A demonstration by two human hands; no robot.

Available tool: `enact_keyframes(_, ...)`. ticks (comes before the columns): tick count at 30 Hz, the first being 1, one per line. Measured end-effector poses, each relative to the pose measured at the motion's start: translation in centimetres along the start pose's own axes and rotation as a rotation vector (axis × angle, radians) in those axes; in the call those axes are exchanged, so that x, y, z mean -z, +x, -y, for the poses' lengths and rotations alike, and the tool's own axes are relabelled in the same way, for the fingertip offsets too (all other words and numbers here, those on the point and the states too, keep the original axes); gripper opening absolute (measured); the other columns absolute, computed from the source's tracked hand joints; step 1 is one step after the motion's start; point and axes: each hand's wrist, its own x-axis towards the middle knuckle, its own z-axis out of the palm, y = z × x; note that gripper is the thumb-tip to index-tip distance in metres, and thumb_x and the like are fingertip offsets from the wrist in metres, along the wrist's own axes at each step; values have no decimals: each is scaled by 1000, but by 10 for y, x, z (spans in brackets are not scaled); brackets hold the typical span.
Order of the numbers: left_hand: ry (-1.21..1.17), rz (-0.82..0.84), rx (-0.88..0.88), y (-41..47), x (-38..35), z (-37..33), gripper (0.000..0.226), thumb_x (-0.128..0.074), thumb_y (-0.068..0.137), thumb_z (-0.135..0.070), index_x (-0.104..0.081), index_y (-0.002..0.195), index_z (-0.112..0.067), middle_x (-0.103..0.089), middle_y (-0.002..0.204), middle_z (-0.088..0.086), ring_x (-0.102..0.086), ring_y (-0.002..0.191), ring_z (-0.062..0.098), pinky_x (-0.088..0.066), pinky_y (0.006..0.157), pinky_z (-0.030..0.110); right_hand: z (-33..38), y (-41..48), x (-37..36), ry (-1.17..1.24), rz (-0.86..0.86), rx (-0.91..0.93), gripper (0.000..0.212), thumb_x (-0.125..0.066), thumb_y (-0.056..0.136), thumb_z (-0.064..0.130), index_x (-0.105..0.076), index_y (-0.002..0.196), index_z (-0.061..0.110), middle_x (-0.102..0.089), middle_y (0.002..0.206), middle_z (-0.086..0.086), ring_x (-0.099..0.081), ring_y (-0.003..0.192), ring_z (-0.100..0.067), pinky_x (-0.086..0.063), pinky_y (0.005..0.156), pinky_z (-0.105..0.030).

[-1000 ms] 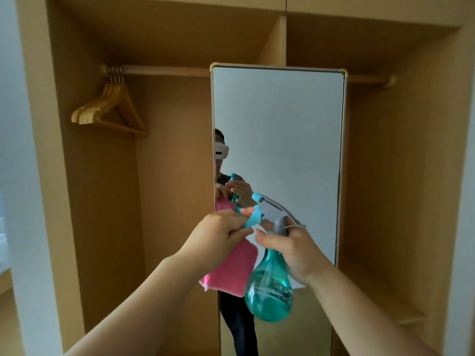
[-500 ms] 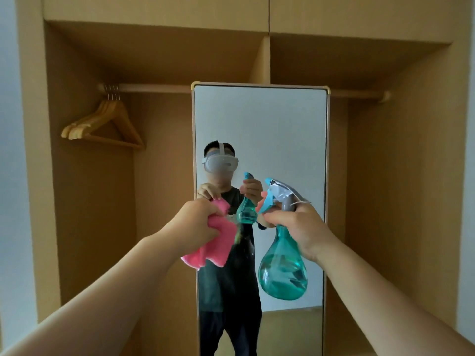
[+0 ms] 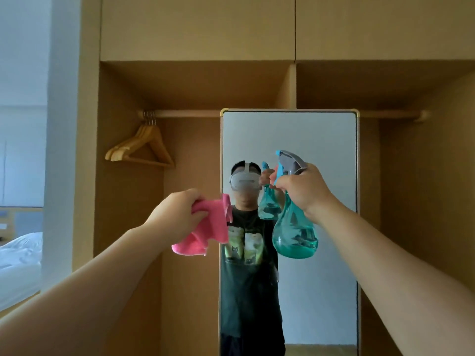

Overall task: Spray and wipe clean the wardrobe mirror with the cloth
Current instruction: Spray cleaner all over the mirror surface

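Spray bottle (image 3: 294, 232), cloth (image 3: 205, 235), mirror (image 3: 321, 140) (reflected shirt print (image 3: 244, 242) blurred)

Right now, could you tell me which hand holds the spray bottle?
The right hand grips the bottle; the left hand holds only the cloth.

The wardrobe (image 3: 195, 27) fills most of my view, and a rail (image 3: 190, 113) runs across its open bay just above mid-frame. Wooden hangers (image 3: 147, 133) hang bunched from the rail's left end, left of centre. The mirror (image 3: 321, 140) stands upright right of centre, its top edge crossing the rail, and at lower left is a bed (image 3: 18, 255), rumpled and white.
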Motion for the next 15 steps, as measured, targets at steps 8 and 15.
enact_keyframes(8,-15,-13,18,-9,5,15,8,-62,89,-20,-62,96,-25,-63,86,-10,-58,80,10,-51,72,32,-3,-9,12,51,-49,50,17,-58,74,-9,-64,70,6,-62,55,5,-56,52,-5,-47,51,-15)
enact_keyframes(15,-46,19,9,-15,-2,20,9,-63,89,-21,-62,96,-27,-63,87,-12,-57,79,3,-47,66,23,-6,-24,38,48,-57,24,25,-53,81,-13,-68,77,6,-68,63,10,-62,55,10,-40,45,-4)
